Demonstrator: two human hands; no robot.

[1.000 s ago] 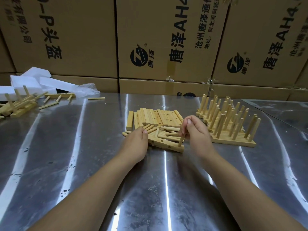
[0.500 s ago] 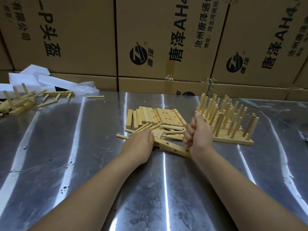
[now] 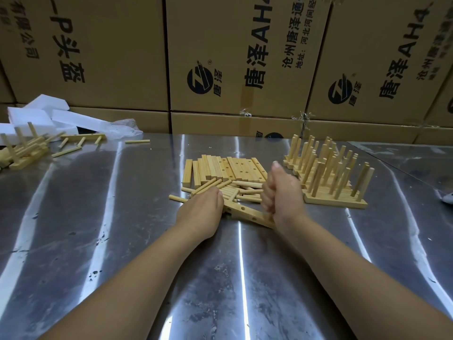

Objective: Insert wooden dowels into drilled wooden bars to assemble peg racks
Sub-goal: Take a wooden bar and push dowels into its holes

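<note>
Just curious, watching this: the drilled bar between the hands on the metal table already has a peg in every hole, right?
Not quite: the head view shows the drilled bar between the left hand and right hand on the metal table with at least two holes empty.

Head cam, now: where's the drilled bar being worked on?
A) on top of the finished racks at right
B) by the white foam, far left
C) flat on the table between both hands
C: the drilled bar lies on the steel table, left hand pressing its left end, right hand fisted over its right end, seemingly round a dowel.
</note>
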